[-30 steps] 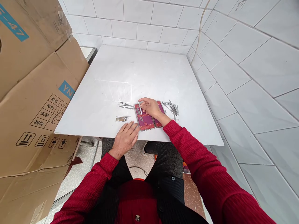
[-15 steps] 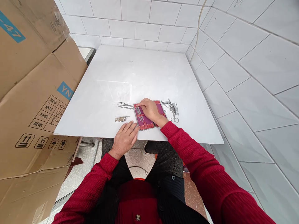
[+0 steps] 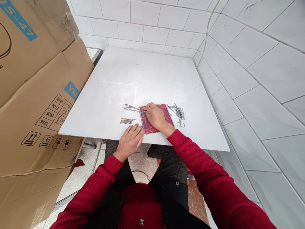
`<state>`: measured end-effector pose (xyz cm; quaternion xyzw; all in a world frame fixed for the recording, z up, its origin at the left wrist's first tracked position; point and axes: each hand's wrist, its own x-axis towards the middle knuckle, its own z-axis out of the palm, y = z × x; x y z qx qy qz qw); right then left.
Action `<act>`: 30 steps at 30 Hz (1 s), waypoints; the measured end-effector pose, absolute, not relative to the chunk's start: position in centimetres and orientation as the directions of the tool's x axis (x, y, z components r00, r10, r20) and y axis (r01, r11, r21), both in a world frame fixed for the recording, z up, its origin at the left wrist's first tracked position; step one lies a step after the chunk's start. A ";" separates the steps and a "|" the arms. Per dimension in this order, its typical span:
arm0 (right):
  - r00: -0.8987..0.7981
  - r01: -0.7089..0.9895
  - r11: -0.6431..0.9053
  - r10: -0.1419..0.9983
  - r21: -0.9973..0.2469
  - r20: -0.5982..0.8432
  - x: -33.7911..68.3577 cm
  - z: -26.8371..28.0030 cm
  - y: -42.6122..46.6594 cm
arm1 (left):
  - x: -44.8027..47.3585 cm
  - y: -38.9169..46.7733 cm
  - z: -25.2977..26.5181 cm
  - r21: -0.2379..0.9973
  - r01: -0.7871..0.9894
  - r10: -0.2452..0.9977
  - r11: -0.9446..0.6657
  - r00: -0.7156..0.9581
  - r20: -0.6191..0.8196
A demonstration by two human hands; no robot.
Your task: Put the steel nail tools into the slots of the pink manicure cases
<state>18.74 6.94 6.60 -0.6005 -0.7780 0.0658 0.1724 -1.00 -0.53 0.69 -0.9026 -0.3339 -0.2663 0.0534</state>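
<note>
Standing beside the white table (image 3: 119, 70), I find the open red-and-purple case (image 3: 149, 129) lying flat near the front edge, directly beneath the right hand (image 3: 156, 117). That hand's fingers are bent and bunched, tips down over the case's left half, among slim metal tools (image 3: 144, 113); whether they are closed on one, I cannot tell. The left hand (image 3: 130, 138) lies palm down, fingers extended and slightly apart, its fingertips meeting the case's near left corner. Nail clippers (image 3: 126, 121) lie just beyond the left hand, and thin steel implements (image 3: 131, 107) farther back, near the case's left edge. Scissors (image 3: 180, 123) and a metal cluster (image 3: 176, 111) lie just beside its right edge.
</note>
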 end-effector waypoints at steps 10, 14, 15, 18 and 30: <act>-0.403 0.903 0.392 0.915 -0.178 -0.032 14.3 9.9 7.2 | -1.1 -0.7 0.5 0.075 0.637 0.572 -0.767 0.626 0.530; -0.335 0.941 0.332 0.941 -0.064 -0.044 13.8 10.1 8.1 | -1.0 -0.7 0.6 0.069 0.636 0.565 -0.769 0.625 0.539; -0.320 0.947 0.318 0.946 -0.038 -0.053 13.8 10.1 8.4 | -1.0 -0.8 0.6 0.075 0.636 0.568 -0.768 0.623 0.538; -0.315 0.948 0.317 0.946 0.012 -0.070 13.5 10.0 9.0 | -1.0 -0.8 0.5 0.088 0.639 0.576 -0.764 0.615 0.538; -0.400 0.913 0.404 0.915 0.065 -0.055 12.8 7.9 10.8 | -1.0 -0.9 0.2 0.087 0.638 0.573 -0.765 0.613 0.544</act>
